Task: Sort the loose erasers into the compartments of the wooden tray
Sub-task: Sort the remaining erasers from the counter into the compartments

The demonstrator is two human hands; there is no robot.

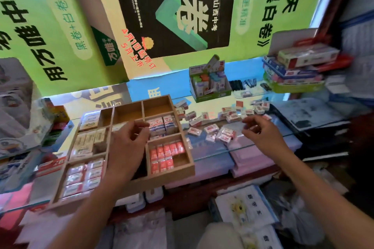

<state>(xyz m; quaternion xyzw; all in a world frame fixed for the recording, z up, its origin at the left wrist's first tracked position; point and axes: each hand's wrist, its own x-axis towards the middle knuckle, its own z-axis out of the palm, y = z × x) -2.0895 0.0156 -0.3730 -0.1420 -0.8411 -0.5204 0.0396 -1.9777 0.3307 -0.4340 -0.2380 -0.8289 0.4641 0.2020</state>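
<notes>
Premises: a stationery stall with green printed posters (60, 26) hung behind a glass worktop (253, 143), under which stacked stock shows through.

Loose erasers (220, 125): a scatter of small wrapped pieces, mostly red and white, lies on the glass just right of the wooden tray (183, 172) and runs toward the far right. They lie at mixed angles, some touching, consistent with being tipped out for sorting.

The tray sits at the near edge of the worktop, skewed to it, in reach of both hands. Its compartments are part filled by kind: red-banded pieces in the near right cell, blue-and-white ones in the cell behind, pale ones down the left column. At least 2 far cells hold nothing. In my judgement grouping is well advanced, but many pieces remain outside.

Left hand (129, 139): it hovers over the middle of the tray, palm down, forearm reaching in from the near side. Its fingers (141, 127) are loosely curled, thumb and forefinger close together. Whether they pinch a small piece cannot be told, as blur hides the tips.

Right hand (261, 129): it is held above the scatter, wrist raised, fingers bent with thumb and forefinger nearly meeting. A pale blur sits at the tips; a hold is not confirmed.

Other items: a green display carton (210, 85) of novelty goods stands behind the scatter, and stacked flat boxes (293, 66) sit at the far right.
</notes>
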